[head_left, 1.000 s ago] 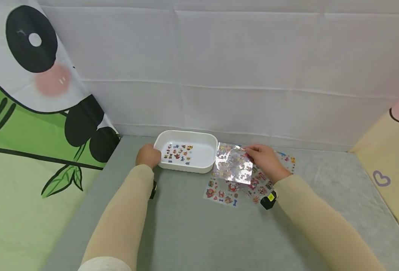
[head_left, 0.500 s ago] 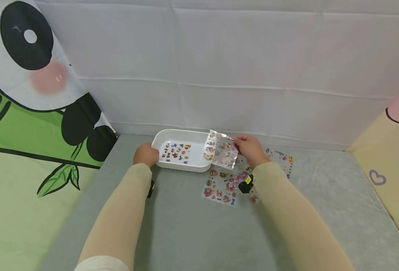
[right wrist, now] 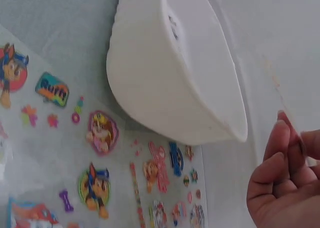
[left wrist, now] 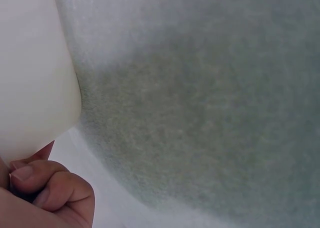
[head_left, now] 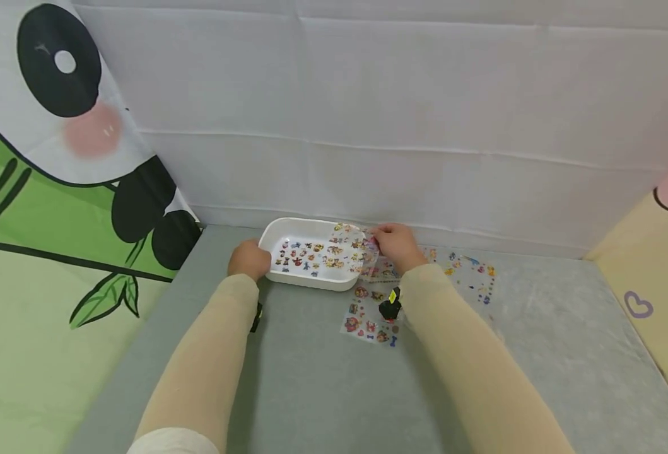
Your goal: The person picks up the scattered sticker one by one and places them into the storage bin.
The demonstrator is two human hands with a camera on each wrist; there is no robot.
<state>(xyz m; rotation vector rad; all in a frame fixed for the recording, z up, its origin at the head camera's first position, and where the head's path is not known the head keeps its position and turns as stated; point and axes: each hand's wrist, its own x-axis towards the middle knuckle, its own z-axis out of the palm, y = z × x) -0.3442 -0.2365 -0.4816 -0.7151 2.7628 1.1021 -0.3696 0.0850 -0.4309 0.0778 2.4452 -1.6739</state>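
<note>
My left hand (head_left: 248, 260), fingers curled, grips left end of white tray (head_left: 311, 283), set at far edge of gray tabletop (head_left: 311, 366). Small colorful stickers (head_left: 296, 255) lie inside, toward left. Clear sticker sheet (head_left: 340, 250) spans tray's right end, its right edge pinched in my right hand (head_left: 397, 246). Loose sheets (head_left: 366, 317) of stickers lie on tabletop, near side and farther right.

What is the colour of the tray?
The tray is white, best seen in the head view.
</note>
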